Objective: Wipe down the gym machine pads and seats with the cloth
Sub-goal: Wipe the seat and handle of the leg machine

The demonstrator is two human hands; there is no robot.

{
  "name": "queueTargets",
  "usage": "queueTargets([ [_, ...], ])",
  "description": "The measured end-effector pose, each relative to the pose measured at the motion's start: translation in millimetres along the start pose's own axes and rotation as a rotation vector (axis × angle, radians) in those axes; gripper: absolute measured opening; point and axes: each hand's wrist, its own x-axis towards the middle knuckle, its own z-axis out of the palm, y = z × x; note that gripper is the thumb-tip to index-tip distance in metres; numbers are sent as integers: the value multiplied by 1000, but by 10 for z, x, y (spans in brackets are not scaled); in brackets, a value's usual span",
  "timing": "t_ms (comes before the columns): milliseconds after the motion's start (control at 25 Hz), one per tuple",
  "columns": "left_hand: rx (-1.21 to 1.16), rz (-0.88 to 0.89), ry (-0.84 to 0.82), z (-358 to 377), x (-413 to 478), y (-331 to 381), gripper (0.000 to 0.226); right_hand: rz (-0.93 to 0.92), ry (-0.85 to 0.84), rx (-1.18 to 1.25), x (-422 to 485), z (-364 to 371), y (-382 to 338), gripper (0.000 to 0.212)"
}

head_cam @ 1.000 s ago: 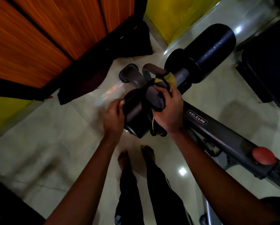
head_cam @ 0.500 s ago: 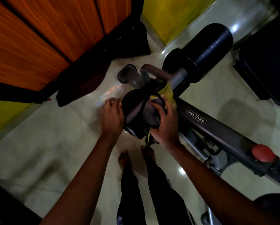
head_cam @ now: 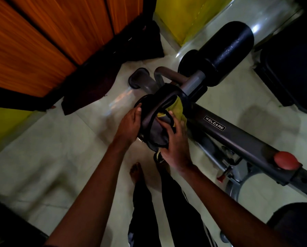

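Note:
A grey and yellow cloth [head_cam: 160, 129] is wrapped over the near black roller pad [head_cam: 150, 107] at the end of the gym machine's grey beam [head_cam: 238, 138]. My right hand [head_cam: 174, 145] grips the cloth against the pad from the right side. Cupped around the pad's left end, my left hand [head_cam: 129, 125] holds it steady. A second, larger black roller pad [head_cam: 227, 49] sticks out on the far side of the beam and glistens with droplets.
A red knob [head_cam: 285, 160] sits on the beam to the right. Dark fabric [head_cam: 95, 86] lies on the tiled floor by the orange wooden doors [head_cam: 42, 41]. My bare feet [head_cam: 136, 171] stand below the pad. A black seat edge [head_cam: 295, 227] shows at lower right.
My right hand has slid with the cloth down and around the near pad toward me. My left hand stayed on the pad's left end.

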Motion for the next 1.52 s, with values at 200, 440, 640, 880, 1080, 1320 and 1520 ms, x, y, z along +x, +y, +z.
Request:
queueTargets([
  [200,6,-100,51,-53,83,2,41,156,164,150,342,-196,229,80],
  [440,146,198,155,116,-208,134,52,203,192,237,84,78,86,82],
  [640,86,-16,61,1,-36,161,45,48,51,80,76,-68,193,89],
  [880,338,-56,169,-112,-63,400,33,115,314,68,576,-225,161,62],
  [1080,154,49,109,107,-138,209,53,262,351,145,307,54,-35,70],
  [1320,150,-105,-25,-91,115,121,50,163,166,229,-48,150,-62,77],
  [1520,171,158,129,-7,-73,225,47,412,385,390,266,48,-13,74],
])
